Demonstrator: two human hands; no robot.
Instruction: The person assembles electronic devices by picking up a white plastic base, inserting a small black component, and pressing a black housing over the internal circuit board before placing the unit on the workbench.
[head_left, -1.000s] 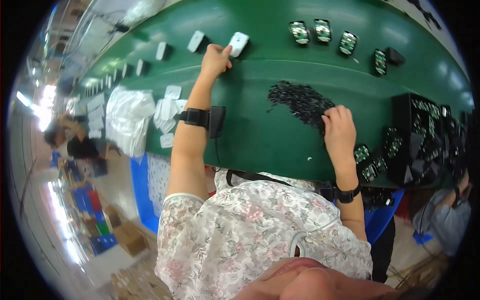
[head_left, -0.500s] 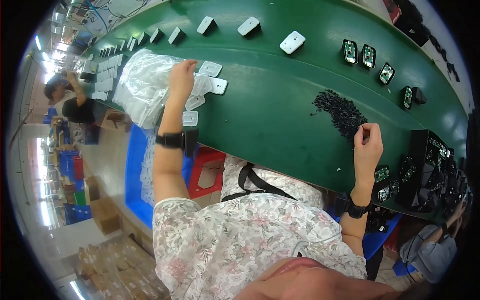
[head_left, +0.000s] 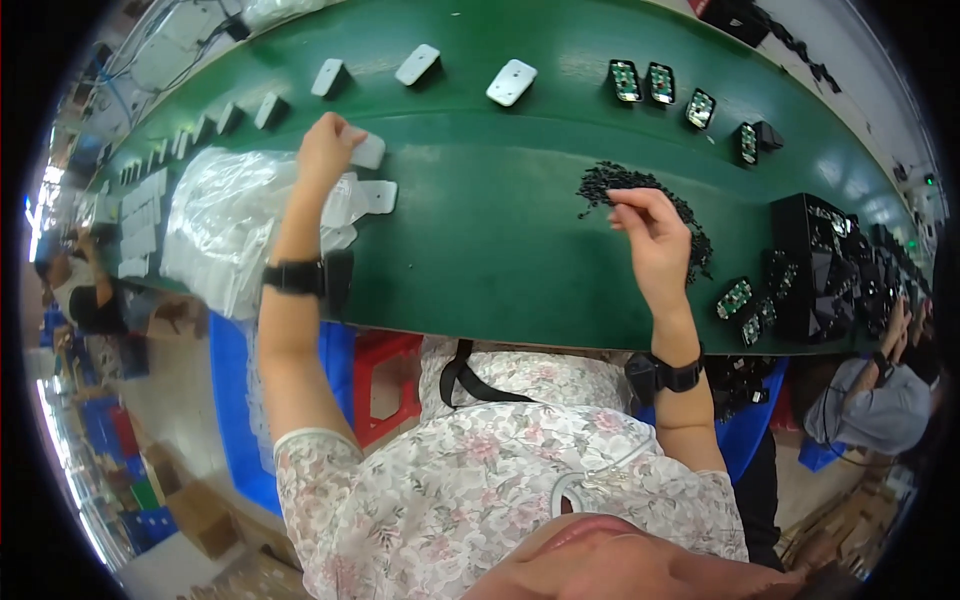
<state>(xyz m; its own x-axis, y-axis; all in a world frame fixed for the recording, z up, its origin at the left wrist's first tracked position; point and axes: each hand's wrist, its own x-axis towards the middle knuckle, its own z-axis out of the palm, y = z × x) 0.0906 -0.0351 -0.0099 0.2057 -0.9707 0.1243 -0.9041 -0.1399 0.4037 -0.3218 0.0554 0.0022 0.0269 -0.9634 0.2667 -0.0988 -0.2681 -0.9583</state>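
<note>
My left hand (head_left: 325, 155) reaches over a clear plastic bag (head_left: 225, 225). Its bent fingertips are closed at the corner of a whitish plastic cover (head_left: 370, 152) on the green table. Another white cover (head_left: 380, 197) lies just nearer, partly under translucent pieces (head_left: 345, 203) by the bag. My right hand (head_left: 655, 240) hovers over the left part of a heap of small black parts (head_left: 690, 225). Thumb and fingers are pinched together there; whatever is between them is too small to make out. The hand hides part of the heap.
White-topped black cases (head_left: 418, 65) stand in a curved row along the table's far side. Open cases with green circuit boards (head_left: 660, 83) continue it rightward. A black box of cases (head_left: 800, 230) stands at right. Blue bins (head_left: 230, 400) sit below the table edge. Other people work at both sides.
The view has turned, shifting the scene leftward. My left hand has come rightward onto the whitish cover. My right hand has moved from the heap's near end to above its left part.
</note>
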